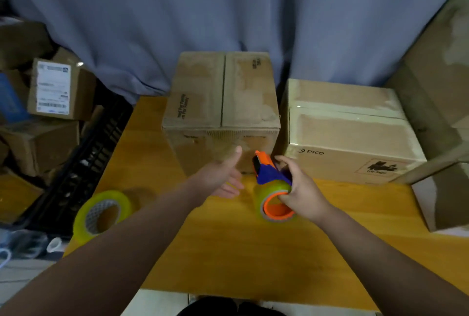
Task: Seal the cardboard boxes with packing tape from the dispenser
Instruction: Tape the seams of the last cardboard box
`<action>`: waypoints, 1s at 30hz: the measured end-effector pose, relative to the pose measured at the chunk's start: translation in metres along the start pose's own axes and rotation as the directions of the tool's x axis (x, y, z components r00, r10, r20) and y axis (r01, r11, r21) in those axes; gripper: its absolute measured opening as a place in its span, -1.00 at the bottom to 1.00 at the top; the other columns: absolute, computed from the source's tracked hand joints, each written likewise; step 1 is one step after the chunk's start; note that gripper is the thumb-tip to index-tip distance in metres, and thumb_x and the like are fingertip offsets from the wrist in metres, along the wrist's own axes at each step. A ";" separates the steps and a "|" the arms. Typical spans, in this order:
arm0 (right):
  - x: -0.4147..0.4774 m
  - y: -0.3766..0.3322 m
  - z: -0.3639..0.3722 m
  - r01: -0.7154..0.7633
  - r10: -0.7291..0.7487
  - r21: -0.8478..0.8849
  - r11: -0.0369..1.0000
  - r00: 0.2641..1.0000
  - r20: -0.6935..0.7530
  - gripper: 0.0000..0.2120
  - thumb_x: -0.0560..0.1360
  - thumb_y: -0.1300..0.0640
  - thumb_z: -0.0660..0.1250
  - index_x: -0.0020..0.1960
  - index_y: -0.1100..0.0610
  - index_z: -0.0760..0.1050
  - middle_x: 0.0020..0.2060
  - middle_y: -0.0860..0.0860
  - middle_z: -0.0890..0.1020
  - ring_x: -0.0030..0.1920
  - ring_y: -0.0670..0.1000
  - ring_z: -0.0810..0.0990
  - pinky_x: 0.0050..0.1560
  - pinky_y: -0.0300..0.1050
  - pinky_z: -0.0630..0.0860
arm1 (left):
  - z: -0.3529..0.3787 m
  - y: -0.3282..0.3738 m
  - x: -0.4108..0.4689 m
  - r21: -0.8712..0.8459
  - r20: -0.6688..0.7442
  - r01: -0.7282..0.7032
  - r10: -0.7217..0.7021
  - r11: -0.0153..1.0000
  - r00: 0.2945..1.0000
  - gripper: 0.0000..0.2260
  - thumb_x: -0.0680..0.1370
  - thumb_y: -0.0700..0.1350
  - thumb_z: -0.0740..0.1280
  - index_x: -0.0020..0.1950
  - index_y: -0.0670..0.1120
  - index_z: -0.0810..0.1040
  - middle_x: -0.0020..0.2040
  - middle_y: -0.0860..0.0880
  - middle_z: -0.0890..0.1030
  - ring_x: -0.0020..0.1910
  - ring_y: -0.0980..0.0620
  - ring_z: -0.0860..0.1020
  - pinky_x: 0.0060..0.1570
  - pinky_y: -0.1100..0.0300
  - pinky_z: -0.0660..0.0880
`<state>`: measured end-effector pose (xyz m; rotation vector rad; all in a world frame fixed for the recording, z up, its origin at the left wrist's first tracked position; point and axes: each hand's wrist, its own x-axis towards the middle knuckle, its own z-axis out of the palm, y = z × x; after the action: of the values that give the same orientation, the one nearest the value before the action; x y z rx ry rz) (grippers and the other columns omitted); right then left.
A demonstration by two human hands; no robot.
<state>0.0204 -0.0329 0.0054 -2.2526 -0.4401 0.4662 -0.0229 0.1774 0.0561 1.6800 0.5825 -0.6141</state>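
A brown cardboard box [223, 97] stands at the back middle of the yellow table [228, 252], its top flaps closed along a bare centre seam. Right of it sits a lower PICO box [350, 133] with tape across its top. My right hand [302, 188] grips an orange and blue tape dispenser [271, 183] loaded with a clear roll, its cutter end close to the near face of the brown box. My left hand [223, 176] hovers just left of the dispenser with thumb raised and fingers loosely extended, holding nothing.
A spare roll of clear tape [101, 214] lies at the table's left edge. A black crate [83, 171] and several stacked boxes [50, 92] crowd the left side. A tall box [439, 102] leans at the right. A blue curtain [228, 11] hangs behind.
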 end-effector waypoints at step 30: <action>0.027 -0.213 -0.050 0.160 -0.192 -0.913 0.376 0.977 0.092 -0.26 0.54 -0.11 0.23 0.47 -0.38 -0.23 0.19 0.03 0.32 0.04 0.03 0.38 -0.02 -0.13 0.33 | -0.215 0.041 -0.049 0.155 -0.178 -0.323 0.348 0.934 0.921 -0.89 0.57 -0.21 0.33 0.00 -0.27 0.55 -0.22 -0.13 0.62 -0.30 0.09 0.56 -0.37 0.42 0.52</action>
<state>0.0317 0.0834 0.1924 -3.2262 -1.1499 0.0093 -0.0132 0.3788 0.1539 1.9190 0.3900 -0.2339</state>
